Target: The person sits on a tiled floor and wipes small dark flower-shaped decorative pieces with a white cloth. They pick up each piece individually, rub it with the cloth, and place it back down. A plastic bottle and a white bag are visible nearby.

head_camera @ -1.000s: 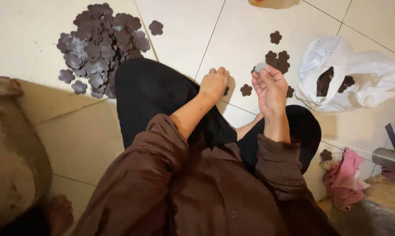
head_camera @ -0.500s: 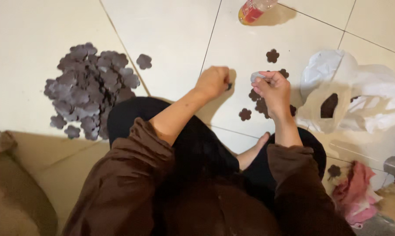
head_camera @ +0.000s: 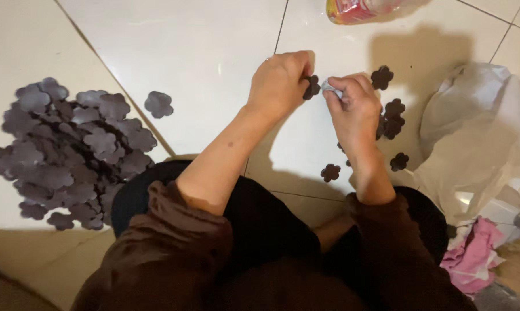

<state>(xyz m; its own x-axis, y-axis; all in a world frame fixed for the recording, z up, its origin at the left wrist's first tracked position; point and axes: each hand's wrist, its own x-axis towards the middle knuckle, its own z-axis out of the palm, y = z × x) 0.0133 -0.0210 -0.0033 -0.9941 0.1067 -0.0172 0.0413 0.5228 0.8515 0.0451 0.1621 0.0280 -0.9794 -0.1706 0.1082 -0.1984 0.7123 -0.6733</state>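
A white bag (head_camera: 478, 132) lies crumpled on the tiled floor (head_camera: 202, 52), just right of the right hand (head_camera: 355, 112); its mouth is turned so that nothing inside can be made out; its right side runs off the frame. Beyond the hands, at the top edge, a red and yellow packet (head_camera: 357, 8) lies on the floor, only its lower end in view, its print too cut off to tell. Below the bag sits a pink cloth (head_camera: 473, 256), with something white and boxy beside it, too hidden to name.

The left hand (head_camera: 280, 83) is closed, fingertips pinched on a dark flower cutout (head_camera: 311, 86) held just above the floor between the two hands; only part of the cutout shows past the fingers. The right hand is curled shut on a small pale lump (head_camera: 330, 87), touching or nearly touching the cutout; what the lump is cannot be told.

A few loose cutouts (head_camera: 393, 109) lie scattered right of and below the right hand, between it and the bag; some are partly hidden by the wrist. Well left of the left hand lies a large pile (head_camera: 70, 152) of the same dark flower shapes, one stray cutout (head_camera: 158, 104) just beside its upper right. Brown sleeves (head_camera: 179, 230) and dark trousers (head_camera: 271, 224) fill the lower frame.
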